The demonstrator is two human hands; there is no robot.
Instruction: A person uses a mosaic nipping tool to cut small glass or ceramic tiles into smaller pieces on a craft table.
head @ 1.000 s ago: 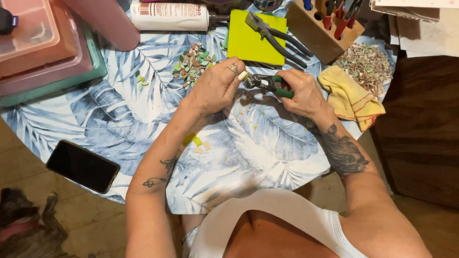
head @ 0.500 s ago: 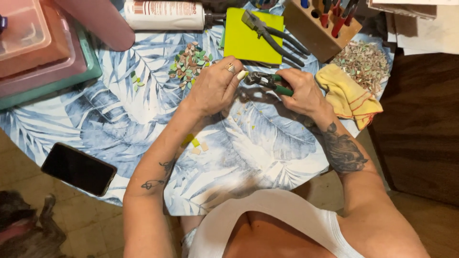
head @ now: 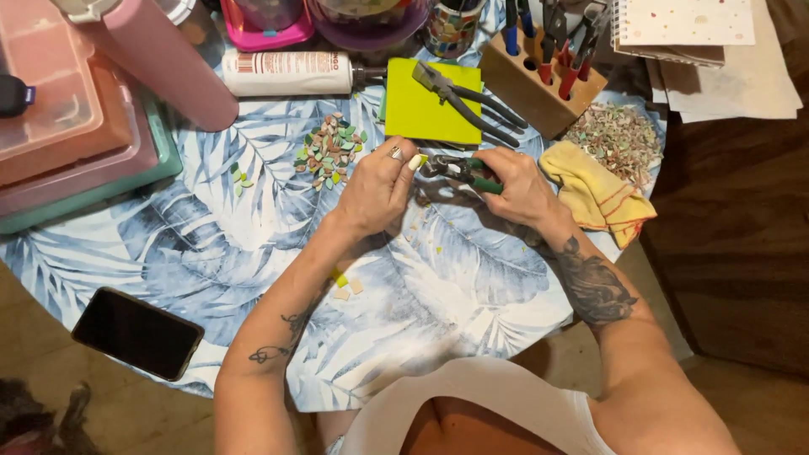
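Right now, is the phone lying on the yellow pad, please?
No, the phone lies at the table's near-left edge, far from the yellow pad.

A round table (head: 211, 253) under leaf-print cloth stands on brown, possibly wooden, floor (head: 733, 270).

Head view, single camera: looking steeply down from above the person's chest, facing forward across the table (head: 253, 278). Sitting near, taking in both forearms, left hand (head: 381, 190) and right hand (head: 516, 187) at centre. Far table edge and tool block (head: 539, 88) lying along the top.
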